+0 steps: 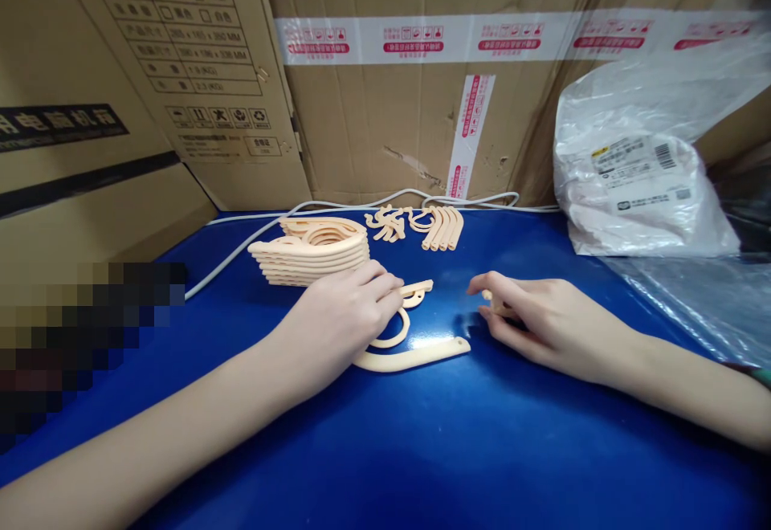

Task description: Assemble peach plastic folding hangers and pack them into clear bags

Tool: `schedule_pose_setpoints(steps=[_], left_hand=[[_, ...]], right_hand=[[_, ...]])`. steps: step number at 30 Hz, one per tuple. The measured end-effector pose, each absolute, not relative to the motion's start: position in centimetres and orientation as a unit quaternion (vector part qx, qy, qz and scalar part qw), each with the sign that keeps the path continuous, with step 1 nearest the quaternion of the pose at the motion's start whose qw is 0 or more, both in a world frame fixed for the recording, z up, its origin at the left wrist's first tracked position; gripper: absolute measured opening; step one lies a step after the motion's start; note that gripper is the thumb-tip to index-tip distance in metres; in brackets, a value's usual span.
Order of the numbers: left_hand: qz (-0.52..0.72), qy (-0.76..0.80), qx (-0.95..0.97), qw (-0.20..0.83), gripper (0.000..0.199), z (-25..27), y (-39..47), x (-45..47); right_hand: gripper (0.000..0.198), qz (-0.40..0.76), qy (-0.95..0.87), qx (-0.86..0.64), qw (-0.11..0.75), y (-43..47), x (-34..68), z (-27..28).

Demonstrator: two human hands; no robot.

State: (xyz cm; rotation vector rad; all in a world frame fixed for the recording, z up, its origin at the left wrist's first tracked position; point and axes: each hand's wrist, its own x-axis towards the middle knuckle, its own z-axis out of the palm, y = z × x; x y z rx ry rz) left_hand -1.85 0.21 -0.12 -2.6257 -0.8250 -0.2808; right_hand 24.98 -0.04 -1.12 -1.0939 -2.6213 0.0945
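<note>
My left hand (355, 305) is closed over a cream plastic hanger part and hides much of it. Out from under the fingers come a curved arm (415, 356) with a hole near its end, a ring (404, 329) and a short straight bar (418, 287). Further right, my right hand (536, 313) pinches a small cream plastic piece (489, 295), mostly covered by the fingers. A stack of cream hanger parts (310, 261) stands just beyond my left hand. Behind lie small cream hooks (389, 223) and several curved arms (442, 227) side by side.
The blue tabletop (422, 450) meets cardboard boxes (373, 112) at the back and left. A white cable (241, 255) runs along the rear edge and past the stack. On the right sits a white plastic bag (638, 177) with a label, beside clear plastic film (699, 297).
</note>
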Motion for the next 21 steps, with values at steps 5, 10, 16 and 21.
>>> schedule_pose_setpoints(steps=[5, 10, 16, 21], left_hand=[[-0.176, -0.303, -0.932, 0.093, 0.027, -0.1, -0.9, -0.9], [-0.166, -0.334, -0.927, -0.049, 0.029, -0.6, -2.2, 0.0], [-0.137, -0.331, -0.93, -0.085, 0.016, -1.2, -1.8, -0.1], [-0.123, -0.311, -0.937, -0.099, 0.019, -0.9, -1.7, -0.1]], right_hand=[[0.032, 0.007, -0.915, -0.358, 0.187, 0.2, 25.1, -1.2], [0.031, 0.014, -0.904, -0.382, 0.191, 0.6, 25.4, -1.3], [0.025, 0.057, -0.874, -0.459, 0.147, 0.1, 25.1, -1.3], [0.018, 0.083, -0.895, -0.406, 0.168, -0.5, 24.8, -1.4]])
